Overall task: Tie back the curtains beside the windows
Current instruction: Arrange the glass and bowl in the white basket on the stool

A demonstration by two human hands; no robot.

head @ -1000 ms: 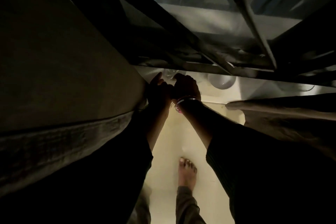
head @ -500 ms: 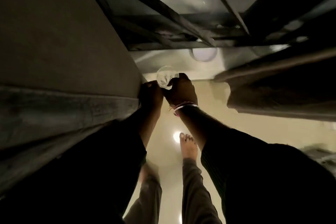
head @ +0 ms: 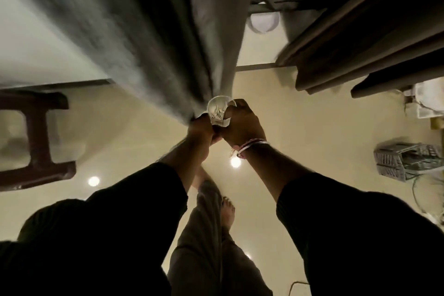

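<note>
The left hand (head: 200, 127) grips the gathered grey fabric curtain (head: 192, 55) to keep its folds bunched. The right hand (head: 240, 125) holds a clear, glassy tie-back ornament (head: 217, 110) against the bunch, apparently for fastening.

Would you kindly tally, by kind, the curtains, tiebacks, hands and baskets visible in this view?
Curtains: 2, the grey curtain gathered at the hands and the brown curtain to the right.
Clear tiebacks: 1, the clear tieback.
Hands: 2, the left hand and the right hand.
Wire baskets: 1, the wire basket.
Total: 6.
</note>
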